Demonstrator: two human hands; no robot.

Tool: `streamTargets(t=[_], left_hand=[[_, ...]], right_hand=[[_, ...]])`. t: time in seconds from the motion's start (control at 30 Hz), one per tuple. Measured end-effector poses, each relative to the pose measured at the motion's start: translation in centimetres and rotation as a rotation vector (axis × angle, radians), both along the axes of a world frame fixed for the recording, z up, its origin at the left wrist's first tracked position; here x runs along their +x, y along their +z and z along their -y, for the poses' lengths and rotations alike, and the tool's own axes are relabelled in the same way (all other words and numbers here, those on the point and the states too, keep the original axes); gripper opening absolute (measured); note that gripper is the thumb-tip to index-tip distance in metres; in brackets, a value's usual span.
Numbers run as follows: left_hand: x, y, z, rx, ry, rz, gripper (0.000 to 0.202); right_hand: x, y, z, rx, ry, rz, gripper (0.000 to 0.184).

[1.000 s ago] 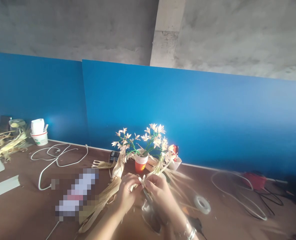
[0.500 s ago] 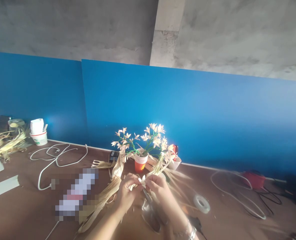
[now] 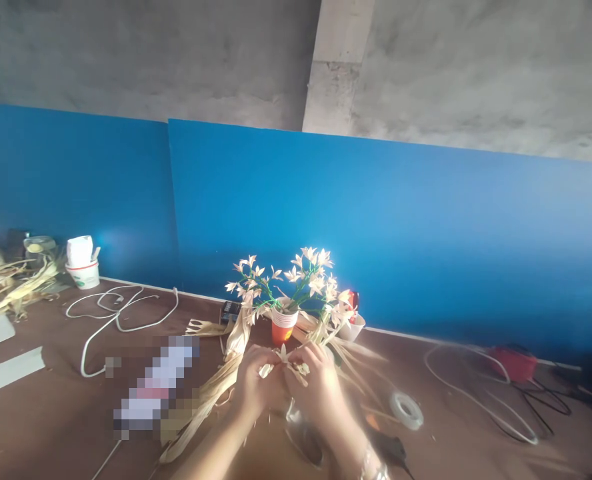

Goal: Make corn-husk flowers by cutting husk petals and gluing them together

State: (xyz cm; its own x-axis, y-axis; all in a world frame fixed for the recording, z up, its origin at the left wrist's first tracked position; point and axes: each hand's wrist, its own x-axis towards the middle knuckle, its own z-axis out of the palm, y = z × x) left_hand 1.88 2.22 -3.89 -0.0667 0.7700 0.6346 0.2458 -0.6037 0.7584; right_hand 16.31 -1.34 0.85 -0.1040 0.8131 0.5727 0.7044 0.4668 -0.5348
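My left hand (image 3: 254, 387) and my right hand (image 3: 316, 390) meet above the brown table (image 3: 66, 413), fingers pinched together on a small pale husk flower (image 3: 282, 360) held between them. Just behind the hands stands an orange paper cup (image 3: 282, 325) with several pale husk flowers on green stems (image 3: 296, 277). Long dried corn husks (image 3: 211, 393) lie under and to the left of my left hand. Scissors (image 3: 303, 433) lie on the table below my right wrist, partly hidden.
A roll of clear tape (image 3: 406, 408) lies right of my hands. White cables (image 3: 111, 313) curl at the left, another white cable (image 3: 476, 393) and a red object (image 3: 509, 360) at the right. A white cup (image 3: 83, 267) and husk pile (image 3: 11, 283) sit far left. Blue panels (image 3: 376, 220) back the table.
My hands have drawn closer together around the husk flower and the right fingers have shifted over it. The view has drifted slightly.
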Motion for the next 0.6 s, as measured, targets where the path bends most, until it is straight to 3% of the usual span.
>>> streamTargets(t=[0.2,0.37,0.5,0.6], left_hand=[[0.0,0.7,0.5,0.092,0.022,-0.158,0.018],[0.0,0.8,0.9,0.137,0.037,-0.197,0.019],[-0.1,0.5,0.7,0.098,0.007,-0.161,0.018],[-0.3,0.4,0.4,0.017,-0.033,-0.086,0.014]], right_hand=[[-1.0,-0.3,0.4,0.146,-0.089,0.151,0.015],[-1.6,-0.6,0.7,0.127,-0.121,0.170,0.016],[-1.8,-0.5,0.9,0.120,-0.128,0.144,0.015],[-1.5,0.1,1.1,0.081,-0.053,0.118,0.014]])
